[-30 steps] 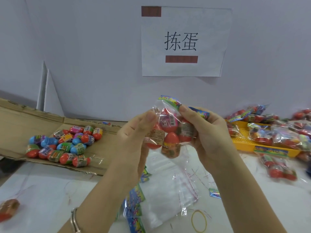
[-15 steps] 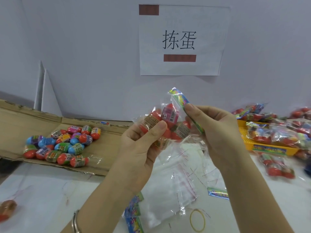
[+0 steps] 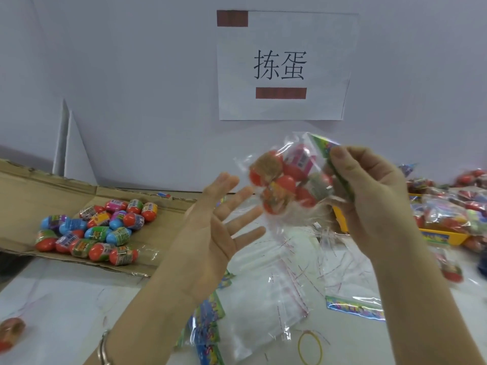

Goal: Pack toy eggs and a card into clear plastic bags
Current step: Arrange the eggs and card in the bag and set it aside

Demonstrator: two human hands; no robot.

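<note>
My right hand (image 3: pixel 369 196) holds up a clear plastic bag (image 3: pixel 287 177) filled with several toy eggs, pinching its top where a colourful card (image 3: pixel 326 148) sits. My left hand (image 3: pixel 218 225) is spread open just left of the bag, not touching it. A heap of loose toy eggs (image 3: pixel 95 230) lies on flattened cardboard (image 3: pixel 23 196) at the left. Empty clear bags (image 3: pixel 274 299) and a stack of cards (image 3: pixel 208 325) lie on the white table below my hands.
Packed bags (image 3: pixel 448 206) pile on and around a yellow tray (image 3: pixel 445 235) at the right. One card (image 3: pixel 353 309) and a yellow rubber band (image 3: pixel 311 346) lie on the table. A stray egg (image 3: pixel 10 330) sits at the far left edge. A paper sign hangs on the wall.
My left hand has let go of the filled bag and opened, dropping slightly. My right hand has carried the bag up and to the right.
</note>
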